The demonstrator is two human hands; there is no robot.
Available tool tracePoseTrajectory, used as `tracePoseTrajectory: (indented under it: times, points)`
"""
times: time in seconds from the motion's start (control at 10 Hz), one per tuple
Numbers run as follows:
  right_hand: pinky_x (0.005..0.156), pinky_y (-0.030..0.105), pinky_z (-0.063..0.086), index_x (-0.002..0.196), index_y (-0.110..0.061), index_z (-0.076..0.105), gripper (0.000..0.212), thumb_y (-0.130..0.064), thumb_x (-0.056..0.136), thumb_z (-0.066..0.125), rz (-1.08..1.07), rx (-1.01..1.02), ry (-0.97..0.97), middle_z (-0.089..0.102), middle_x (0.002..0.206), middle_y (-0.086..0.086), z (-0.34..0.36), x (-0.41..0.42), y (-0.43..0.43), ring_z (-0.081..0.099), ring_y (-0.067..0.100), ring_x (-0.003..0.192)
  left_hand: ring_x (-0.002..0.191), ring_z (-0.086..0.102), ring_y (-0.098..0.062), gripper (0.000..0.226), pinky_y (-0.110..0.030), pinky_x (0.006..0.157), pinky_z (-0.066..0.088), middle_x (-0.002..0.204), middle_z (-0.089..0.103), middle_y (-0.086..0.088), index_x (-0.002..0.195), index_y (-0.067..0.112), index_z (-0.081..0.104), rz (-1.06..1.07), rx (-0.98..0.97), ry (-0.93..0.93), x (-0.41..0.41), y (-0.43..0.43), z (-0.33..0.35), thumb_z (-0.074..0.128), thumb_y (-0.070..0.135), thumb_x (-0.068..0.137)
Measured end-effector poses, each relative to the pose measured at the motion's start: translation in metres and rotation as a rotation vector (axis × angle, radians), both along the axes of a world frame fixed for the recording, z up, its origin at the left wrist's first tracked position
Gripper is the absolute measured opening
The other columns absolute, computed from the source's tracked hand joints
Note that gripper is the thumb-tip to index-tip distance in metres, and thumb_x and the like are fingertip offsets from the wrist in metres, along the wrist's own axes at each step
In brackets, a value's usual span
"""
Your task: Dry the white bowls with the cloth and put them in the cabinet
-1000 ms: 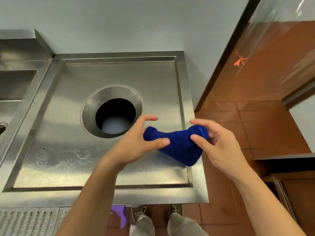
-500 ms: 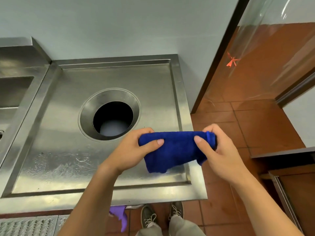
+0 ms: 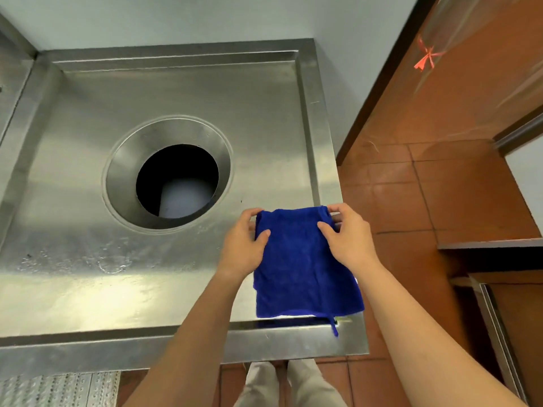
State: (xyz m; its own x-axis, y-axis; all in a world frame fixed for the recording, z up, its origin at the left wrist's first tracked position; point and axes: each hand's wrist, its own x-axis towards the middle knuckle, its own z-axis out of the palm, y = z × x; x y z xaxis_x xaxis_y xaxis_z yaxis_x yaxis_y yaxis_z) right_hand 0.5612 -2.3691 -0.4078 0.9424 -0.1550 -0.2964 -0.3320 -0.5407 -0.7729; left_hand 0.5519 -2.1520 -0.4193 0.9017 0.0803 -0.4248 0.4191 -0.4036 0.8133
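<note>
A blue cloth hangs flat and unfolded over the near right corner of the steel counter. My left hand pinches its top left corner. My right hand pinches its top right corner. A thin loop of the cloth dangles over the counter's front edge. No white bowl and no cabinet interior shows in the head view.
A round waste hole with a sloped steel rim opens in the counter left of my hands. A sink edge lies far left. Red floor tiles and a low steel-edged unit are on the right. My legs stand below the counter.
The cloth went from a bunched wad to a flat hanging sheet as my hands shook it out and drew it toward the counter's near right corner.
</note>
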Motion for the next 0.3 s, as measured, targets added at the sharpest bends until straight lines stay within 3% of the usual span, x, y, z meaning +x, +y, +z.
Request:
tracePoseTrajectory:
  times: [0.1,0.2,0.3]
  points:
    - [0.065,-0.002,0.040,0.110,-0.026,0.065,0.024,-0.014,0.091,0.073,-0.027,-0.023,-0.062,0.063,0.086,-0.023,-0.013,0.009,0.000,0.059,-0.017,0.079,0.106,0.071,-0.011,0.042,-0.032,0.090,0.059,0.119,0.070,0.010,0.137,0.029,0.056,-0.010,0.083,-0.054,0.005,0.000,-0.020,0.063,0.011,0.099]
    - [0.078,0.007,0.046,0.121,-0.020,0.065,0.034,-0.015,0.089,0.076,-0.018,-0.092,-0.116,0.066,0.100,-0.009,-0.011,0.013,0.001,0.060,-0.006,0.086,0.117,0.064,-0.021,0.044,-0.040,0.104,0.053,0.129,0.066,0.001,0.140,0.024,0.055,-0.037,0.213,-0.093,0.011,0.001,-0.023,0.066,0.014,0.098]
    - [0.095,0.024,0.049,0.126,-0.029,0.065,0.035,-0.028,0.092,0.072,-0.071,-0.003,-0.231,0.065,0.116,-0.014,0.004,0.012,0.005,0.059,0.000,0.105,0.124,0.054,-0.017,0.040,-0.037,0.108,0.045,0.133,0.059,0.004,0.139,0.029,0.057,0.076,0.289,-0.208,0.019,0.007,-0.006,0.065,0.026,0.100]
